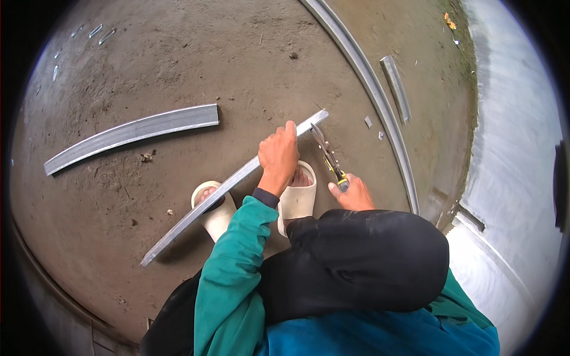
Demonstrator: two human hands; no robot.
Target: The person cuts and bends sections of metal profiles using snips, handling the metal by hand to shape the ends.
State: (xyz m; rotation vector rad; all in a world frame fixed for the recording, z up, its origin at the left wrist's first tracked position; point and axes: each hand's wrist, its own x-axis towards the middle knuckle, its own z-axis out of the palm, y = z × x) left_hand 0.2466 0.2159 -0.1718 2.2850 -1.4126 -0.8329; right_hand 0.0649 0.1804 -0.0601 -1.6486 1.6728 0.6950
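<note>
My left hand (278,155) is closed round a narrow galvanized metal channel (233,181), gripping it near its far right end. The channel slants from the ground at the lower left up across my feet. My right hand (355,194) holds tin snips (326,151) with yellow-and-black handles, beside my right knee. The jaws of the snips meet the channel's near edge a little short of its far tip; whether they bite into the metal is too small to tell.
A wider metal channel piece (136,132) lies on the dirt at the left. On the right run a long curved-looking metal channel (374,92) and a short offcut (396,89). Small metal scraps (368,121) lie nearby. A pale wall (510,118) borders the right side.
</note>
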